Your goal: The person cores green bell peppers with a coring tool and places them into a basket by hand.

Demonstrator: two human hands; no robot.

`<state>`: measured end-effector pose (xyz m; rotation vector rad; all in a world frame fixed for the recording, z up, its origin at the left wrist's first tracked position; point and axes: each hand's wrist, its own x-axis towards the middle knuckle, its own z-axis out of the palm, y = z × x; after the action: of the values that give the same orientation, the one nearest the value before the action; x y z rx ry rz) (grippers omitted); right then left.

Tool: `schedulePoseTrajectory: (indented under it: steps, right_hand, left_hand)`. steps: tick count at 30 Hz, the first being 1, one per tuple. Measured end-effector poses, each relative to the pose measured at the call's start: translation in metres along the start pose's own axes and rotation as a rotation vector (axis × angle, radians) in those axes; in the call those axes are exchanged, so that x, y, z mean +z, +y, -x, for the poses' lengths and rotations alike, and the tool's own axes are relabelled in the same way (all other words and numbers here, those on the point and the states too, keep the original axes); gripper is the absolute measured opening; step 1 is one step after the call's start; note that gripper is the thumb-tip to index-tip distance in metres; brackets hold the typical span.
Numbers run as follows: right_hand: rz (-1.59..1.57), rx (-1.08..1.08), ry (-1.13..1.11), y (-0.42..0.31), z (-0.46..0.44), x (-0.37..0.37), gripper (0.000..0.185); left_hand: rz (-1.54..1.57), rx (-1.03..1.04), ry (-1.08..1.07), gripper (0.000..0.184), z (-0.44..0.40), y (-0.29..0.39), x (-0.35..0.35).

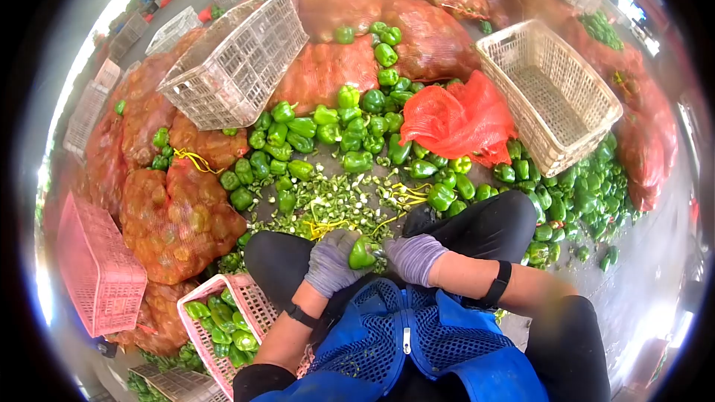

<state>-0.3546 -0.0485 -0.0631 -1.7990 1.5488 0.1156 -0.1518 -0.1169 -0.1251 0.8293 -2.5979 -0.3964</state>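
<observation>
In the head view, my left hand point(334, 262), in a grey-purple glove, is closed round a green bell pepper point(363, 252) above my lap. Close beside the pepper is my right hand point(417, 258), gloved too, with its fingers curled in. What the right fingers grip is hidden. Cut stem pieces point(335, 199) litter the floor in front of my knees, with yellow ties point(322, 228) among them. Loose green bell peppers point(357, 161) lie beyond the scraps. By my left side a pink crate point(257, 305) holds several green bell peppers.
Full orange mesh sacks point(182, 216) stand at the left and far side. A grey-white crate point(237, 59) tilts on sacks, and a beige crate point(547, 97) sits at the right. Between them lies a crumpled red mesh bag point(459, 119). More peppers point(588, 193) are heaped at the right.
</observation>
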Motion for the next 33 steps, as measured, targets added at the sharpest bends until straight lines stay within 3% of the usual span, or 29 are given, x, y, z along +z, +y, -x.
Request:
schedulePoseTrajectory:
  steps: [6,9,12,14,16,17,19,20,22,23,24,25,28,29,31,33]
  right_hand:
    - [-0.7,0.01,-0.066,0.015,-0.018,0.015,0.031]
    - [-1.015,0.072,-0.097,0.026,-0.032,0.023,0.032]
    - [-1.177,0.124,-0.026,0.042,-0.067,0.045,0.038]
    - [-0.93,0.161,0.255,0.051,-0.088,0.045,0.04]
    - [-0.623,0.065,0.509,0.06,-0.092,0.042,0.043]
    - [-0.434,-0.047,0.63,0.067,-0.081,0.027,0.044]
    - [-0.106,0.172,0.289,0.071,-0.075,-0.003,0.039]
    - [0.017,0.141,0.195,0.073,-0.075,-0.011,0.036]
    - [0.268,0.075,0.014,0.078,-0.08,-0.022,0.031]
    - [0.282,0.077,-0.002,0.082,-0.084,-0.021,0.029]
    - [0.295,0.08,-0.015,0.087,-0.089,-0.019,0.027]
    - [0.307,0.083,-0.025,0.092,-0.095,-0.015,0.026]
    - [0.27,0.051,-0.026,0.1,-0.103,-0.009,0.031]
    - [0.261,0.056,-0.042,0.099,-0.103,-0.011,0.031]
    - [0.234,0.068,-0.067,0.094,-0.103,-0.019,0.031]
    - [0.219,0.1,-0.099,0.086,-0.104,-0.029,0.027]
  left_hand:
    - [-0.081,-0.046,0.158,0.076,-0.001,0.001,0.008]
    - [-0.073,-0.181,0.046,0.077,-0.008,0.006,0.006]
    - [0.076,-0.614,-0.049,0.076,-0.02,0.003,0.026]
    - [0.172,-0.642,0.06,0.081,-0.023,0.001,0.021]
    - [0.163,-0.668,0.087,0.085,-0.018,-0.001,0.0]
    - [0.084,-0.599,0.21,0.082,-0.015,0.004,-0.027]
    - [-0.004,-0.563,0.476,0.076,0.017,-0.014,-0.057]
    - [-0.262,-0.494,0.474,0.082,0.024,-0.01,-0.093]
    - [-0.145,-0.727,0.689,0.08,0.093,-0.062,-0.102]
    - [0.182,-0.865,0.832,0.08,0.128,-0.082,-0.105]
    - [-0.054,-0.991,0.763,0.082,0.164,-0.098,-0.112]
    - [0.236,-1.149,0.903,0.083,0.199,-0.114,-0.11]
    - [0.289,-1.555,1.053,0.079,0.279,-0.131,-0.101]
    - [0.493,-1.652,1.096,0.079,0.293,-0.131,-0.096]
    - [1.338,-1.605,1.294,0.071,0.313,-0.134,-0.089]
    - [0.798,-1.582,1.172,0.061,0.332,-0.163,-0.09]
